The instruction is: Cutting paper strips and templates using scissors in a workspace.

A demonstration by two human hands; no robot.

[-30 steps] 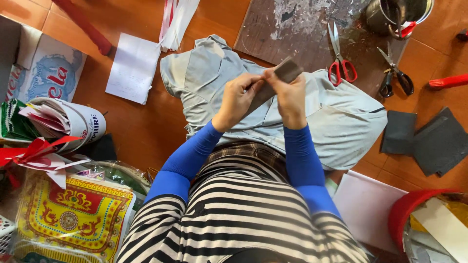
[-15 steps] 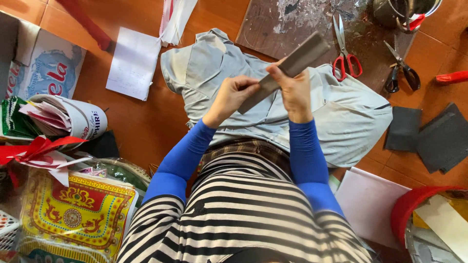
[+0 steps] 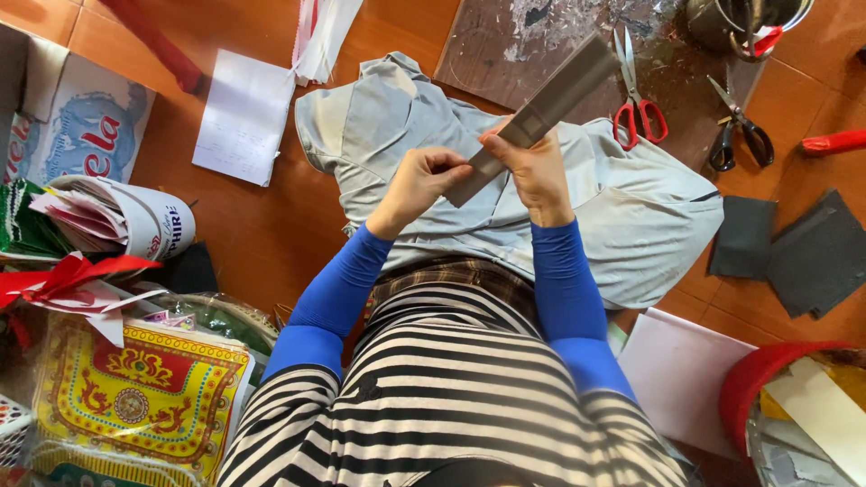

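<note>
Both my hands hold a long grey folded strip of card (image 3: 552, 101) above my lap, tilted up to the right. My left hand (image 3: 422, 179) pinches its lower end. My right hand (image 3: 532, 162) grips it near the middle, thumb on top. Under my hands a pale grey-blue cloth (image 3: 631, 216) lies spread over my legs and the floor. My sleeves are blue and my top is black-and-white striped.
Red-handled scissors (image 3: 637, 106) and black-handled scissors (image 3: 740, 128) lie on a stained board (image 3: 514, 36). Dark grey squares (image 3: 794, 248) lie at right, a red bucket (image 3: 767, 379) below them. White paper (image 3: 242, 115), a rolled printed sheet (image 3: 135, 221) and ornate yellow-red paper (image 3: 135, 397) sit at left.
The grey strip was short and bunched between my hands a second ago. It now stretches out long toward the upper right, and my hands sit slightly further apart.
</note>
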